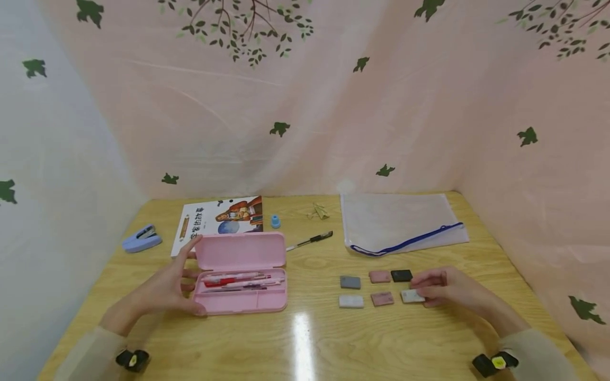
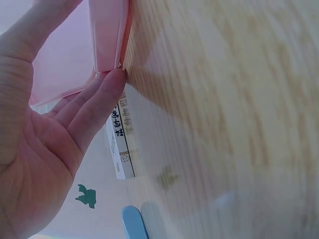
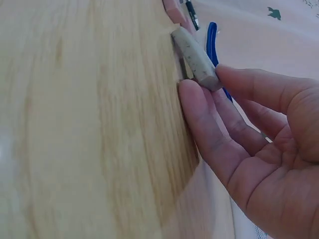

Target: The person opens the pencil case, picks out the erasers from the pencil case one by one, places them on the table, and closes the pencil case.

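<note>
On the left, my left hand (image 1: 167, 286) spreads along the end of an open pink pencil case (image 1: 240, 252). Its thumb lies by the front corner and its index finger by the raised lid; in the left wrist view, straight fingers touch the case. Several pens (image 1: 233, 281) lie in the case's back compartment. My right hand (image 1: 443, 288) pinches a small white eraser (image 3: 197, 57) between thumb and fingers, at the right end of two short rows. A black eraser (image 1: 401, 275), pink erasers (image 1: 379, 277), a grey one (image 1: 350, 282) and another white one (image 1: 351, 301) lie beside it.
Behind the case lie a booklet (image 1: 238, 216), a blue stapler (image 1: 142, 239) and a small blue object (image 1: 275, 221). A black pen (image 1: 312, 239), a yellowish clip (image 1: 320, 211) and a clear pouch with a blue zip (image 1: 395, 217) lie farther back. Patterned cloth (image 1: 305, 106) surrounds the table.
</note>
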### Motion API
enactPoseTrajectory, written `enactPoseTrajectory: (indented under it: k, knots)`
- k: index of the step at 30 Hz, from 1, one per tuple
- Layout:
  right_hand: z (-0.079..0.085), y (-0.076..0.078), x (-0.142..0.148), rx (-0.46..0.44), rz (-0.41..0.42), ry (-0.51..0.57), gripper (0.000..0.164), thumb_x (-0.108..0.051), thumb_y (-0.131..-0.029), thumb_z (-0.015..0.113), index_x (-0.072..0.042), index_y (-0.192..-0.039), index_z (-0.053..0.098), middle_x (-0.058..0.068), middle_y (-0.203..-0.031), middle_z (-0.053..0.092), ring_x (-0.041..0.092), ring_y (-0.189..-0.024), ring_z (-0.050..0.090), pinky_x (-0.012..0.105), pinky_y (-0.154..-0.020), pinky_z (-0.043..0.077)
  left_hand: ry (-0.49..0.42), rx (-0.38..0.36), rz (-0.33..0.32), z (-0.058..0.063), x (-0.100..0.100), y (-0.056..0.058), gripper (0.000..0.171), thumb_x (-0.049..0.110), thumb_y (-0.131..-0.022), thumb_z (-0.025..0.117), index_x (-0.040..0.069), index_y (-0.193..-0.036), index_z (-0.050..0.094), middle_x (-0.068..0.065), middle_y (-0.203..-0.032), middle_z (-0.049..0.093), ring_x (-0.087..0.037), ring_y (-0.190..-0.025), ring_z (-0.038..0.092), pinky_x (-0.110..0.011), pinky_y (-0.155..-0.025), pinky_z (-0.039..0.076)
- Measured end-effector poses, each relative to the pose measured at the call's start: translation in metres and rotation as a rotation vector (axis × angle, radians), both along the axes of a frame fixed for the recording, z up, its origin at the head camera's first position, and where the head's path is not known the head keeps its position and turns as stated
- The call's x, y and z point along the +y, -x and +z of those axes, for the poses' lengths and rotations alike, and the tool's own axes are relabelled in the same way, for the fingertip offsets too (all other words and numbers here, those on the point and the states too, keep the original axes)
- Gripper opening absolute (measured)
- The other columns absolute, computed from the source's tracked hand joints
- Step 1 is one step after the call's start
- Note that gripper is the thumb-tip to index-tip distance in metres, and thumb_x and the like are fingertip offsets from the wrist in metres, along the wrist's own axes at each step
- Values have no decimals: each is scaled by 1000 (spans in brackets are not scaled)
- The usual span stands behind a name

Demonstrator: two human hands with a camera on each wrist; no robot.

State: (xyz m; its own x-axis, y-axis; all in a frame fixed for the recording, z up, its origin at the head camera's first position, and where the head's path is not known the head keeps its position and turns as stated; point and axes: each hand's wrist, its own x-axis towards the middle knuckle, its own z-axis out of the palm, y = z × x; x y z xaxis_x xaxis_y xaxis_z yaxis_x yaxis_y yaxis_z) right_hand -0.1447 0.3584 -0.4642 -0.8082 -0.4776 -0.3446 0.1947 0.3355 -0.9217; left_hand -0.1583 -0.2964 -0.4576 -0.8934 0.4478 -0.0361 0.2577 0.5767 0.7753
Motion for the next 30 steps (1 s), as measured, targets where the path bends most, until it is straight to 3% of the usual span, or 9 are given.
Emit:
enactPoseTrajectory:
  k: [4,11,15,20,24,27,30]
  knots:
    - [0,-2,1,33,-11,-37,41,-12,-100,65,14,-130,56,20,-119,68,22,-100,69,39,-82,62,-2,9,-26,1,1,3,140,30,-64,99,41,-161,-3,-30,-148,30,-45,-117,61,-40,-85,61]
    - [23,-5,-11,377,40,-238,31,-10,-101,64,9,-124,64,18,-107,69,16,-76,66,32,-59,59,-1,26,-35,-3,4,4,146,31,-64,99,39,-160,-10,-32,-148,30,-46,-116,62,-41,-85,61]
    - [43,-2,-40,475,82,-265,33,-16,-103,61,5,-129,63,16,-110,69,18,-84,67,31,-67,59,45,73,-5,-3,3,-2,145,38,-64,98,38,-160,-11,-30,-147,33,-42,-112,65,-44,-85,60]
    - [49,5,-89,512,182,-221,35,-21,-105,59,-4,-136,60,13,-119,69,24,-102,68,30,-86,56,86,139,-6,-3,1,-10,132,41,-67,95,21,-160,3,-33,-147,34,-43,-108,67,-49,-82,61]
    - [47,14,-137,530,235,-150,40,-24,-106,57,-8,-142,56,17,-129,65,24,-110,65,37,-90,57,112,145,-18,-2,0,-17,115,44,-72,92,8,-152,19,-35,-146,38,-43,-107,67,-43,-79,62]
    - [51,21,-175,532,269,-136,44,-30,-106,56,-14,-147,52,15,-136,62,23,-114,64,38,-91,57,94,148,-40,0,-2,-20,102,44,-74,91,9,-149,30,-25,-141,47,-39,-108,68,-36,-79,62]
    - [54,29,-210,487,291,-134,43,-35,-106,55,-21,-147,54,13,-136,62,24,-111,66,39,-86,59,55,175,-75,2,-4,-21,87,40,-74,91,15,-144,45,-14,-141,47,-31,-111,64,-32,-78,61]
